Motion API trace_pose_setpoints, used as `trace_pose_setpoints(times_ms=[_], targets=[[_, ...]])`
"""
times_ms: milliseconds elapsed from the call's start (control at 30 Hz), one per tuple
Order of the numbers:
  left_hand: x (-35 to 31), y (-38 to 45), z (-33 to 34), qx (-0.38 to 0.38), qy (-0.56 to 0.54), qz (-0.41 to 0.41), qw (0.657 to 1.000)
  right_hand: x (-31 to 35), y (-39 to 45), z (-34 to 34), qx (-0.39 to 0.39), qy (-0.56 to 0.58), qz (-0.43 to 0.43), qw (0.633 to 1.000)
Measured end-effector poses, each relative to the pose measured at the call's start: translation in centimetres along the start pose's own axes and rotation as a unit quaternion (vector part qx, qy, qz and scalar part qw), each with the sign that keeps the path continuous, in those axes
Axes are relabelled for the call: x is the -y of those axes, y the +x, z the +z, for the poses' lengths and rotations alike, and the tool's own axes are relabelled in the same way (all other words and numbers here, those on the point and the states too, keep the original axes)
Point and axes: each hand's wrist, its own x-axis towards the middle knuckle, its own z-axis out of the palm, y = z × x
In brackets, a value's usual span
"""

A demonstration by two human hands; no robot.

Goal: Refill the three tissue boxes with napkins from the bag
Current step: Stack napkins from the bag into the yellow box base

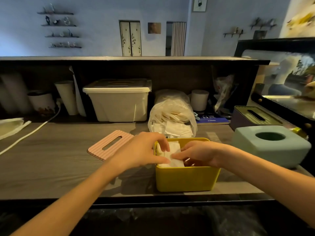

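Observation:
A yellow tissue box (186,178) stands open near the counter's front edge, with white napkins (173,153) inside it. My left hand (144,149) reaches over the box's left rim, fingers and thumb pinching the napkins. My right hand (199,155) is inside the box from the right, fingers pressing against the napkin stack. The box's pink ribbed lid (109,144) lies flat on the counter to the left. Behind the box sits a clear plastic bag (172,114) holding more napkins. A pale green tissue box (271,145) and a dark one with a slotted lid (254,117) stand at the right.
A lidded white storage bin (119,99) stands at the back under a shelf, beside cups, a paper roll (199,99) and a white cable (34,132). A glass display case (286,79) closes off the right side. The wooden counter (59,160) stretches left.

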Motion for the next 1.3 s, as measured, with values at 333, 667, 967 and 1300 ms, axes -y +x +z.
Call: trace_pose_setpoints(times_ms=[333,667,967,1300], targets=[[0.1,1.6,0.0,0.069,0.116,-0.006,0.991,1.0,-1.3,0.0,-0.057,-0.309,-0.104,0.944],[2.5,5.5,-3.5,-0.086,0.048,-0.003,0.995,2.7,-0.8,-6.0,-0.151,-0.184,-0.201,0.95],[7.9,14.0,2.5,-0.149,-0.12,-0.079,0.978,-2.0,13.7,-8.4,-0.215,-0.223,-0.331,0.891],[10.5,17.6,6.8,-0.292,-0.24,-0.102,0.92,-4.4,18.4,-6.5,-0.244,-0.279,-0.341,0.864]])
